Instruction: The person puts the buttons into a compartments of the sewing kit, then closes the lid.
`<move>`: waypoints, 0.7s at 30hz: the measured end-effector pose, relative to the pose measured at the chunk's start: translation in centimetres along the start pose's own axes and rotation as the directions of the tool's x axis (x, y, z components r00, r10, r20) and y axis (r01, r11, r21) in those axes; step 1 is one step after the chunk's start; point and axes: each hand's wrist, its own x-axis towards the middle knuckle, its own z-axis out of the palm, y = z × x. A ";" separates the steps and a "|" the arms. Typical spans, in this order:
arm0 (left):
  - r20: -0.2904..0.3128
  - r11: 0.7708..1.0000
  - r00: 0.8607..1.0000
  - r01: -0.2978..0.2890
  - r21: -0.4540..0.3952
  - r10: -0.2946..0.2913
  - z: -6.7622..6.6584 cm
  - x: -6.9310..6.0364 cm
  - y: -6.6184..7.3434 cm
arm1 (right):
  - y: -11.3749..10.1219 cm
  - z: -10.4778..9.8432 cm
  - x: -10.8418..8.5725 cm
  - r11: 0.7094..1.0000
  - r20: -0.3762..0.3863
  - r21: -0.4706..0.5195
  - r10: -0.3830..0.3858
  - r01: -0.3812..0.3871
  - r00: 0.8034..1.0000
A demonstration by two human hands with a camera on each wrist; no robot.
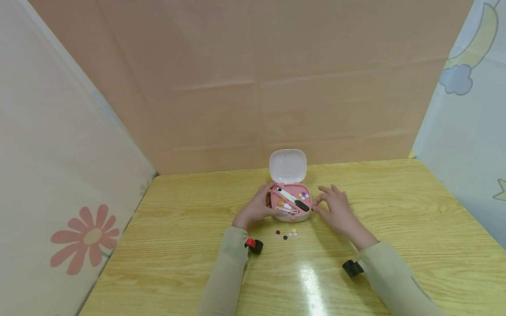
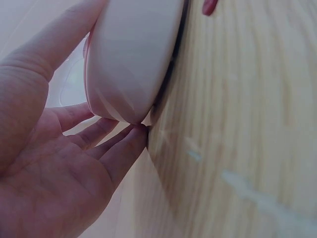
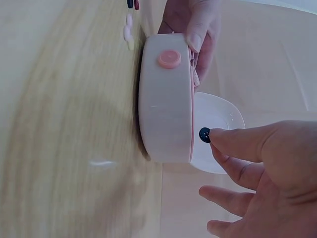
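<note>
A white and pink box [image 1: 292, 217] stands on the table with its lid [image 1: 287, 166] raised. My left hand [image 1: 257, 206] grips the box's left side, thumb at the front rim and fingers around the far side. Between thumb and forefinger my right hand [image 1: 340, 213] pinches a dark button [image 3: 204, 134], just right of the box. Inside the pink tray lie a white tool with a black handle [image 1: 302, 205], a pale looped strip, yellow, purple and white buttons [image 1: 303, 195] in the right compartment, and orange and white ones [image 1: 281, 202] at the left.
In front of the box, several loose buttons lie on the table [image 1: 178, 263]: dark red [image 1: 278, 232], black [image 1: 285, 237], yellow [image 1: 294, 230] and pale pink ones. A brown sheet [image 1: 237, 87] hangs behind, with patterned sheets at both sides.
</note>
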 end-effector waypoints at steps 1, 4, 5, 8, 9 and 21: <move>0.000 1.000 1.000 0.001 0.001 -0.001 0.0 0.0 0.0 | 0.0 0.0 0.2 1.000 -0.005 -0.001 -0.003 0.003 1.000; -0.008 1.000 1.000 0.006 0.014 -0.006 0.0 0.0 0.0 | 0.0 0.1 0.9 1.000 -0.017 -0.003 -0.013 0.013 1.000; -0.008 1.000 1.000 0.007 0.017 -0.006 0.1 0.0 0.1 | 0.0 0.1 1.1 1.000 -0.017 0.002 -0.011 0.011 1.000; -0.008 1.000 1.000 0.010 0.016 -0.010 0.0 0.0 0.1 | 0.0 0.2 1.8 1.000 -0.013 0.012 0.000 0.000 1.000; -0.010 1.000 1.000 0.009 0.017 -0.009 0.0 0.0 0.1 | 0.0 0.3 2.0 1.000 -0.011 0.013 0.004 -0.004 1.000; -0.004 1.000 1.000 0.010 0.023 -0.010 0.0 0.0 0.0 | 0.7 0.9 3.5 0.998 -0.026 0.032 0.046 -0.046 0.999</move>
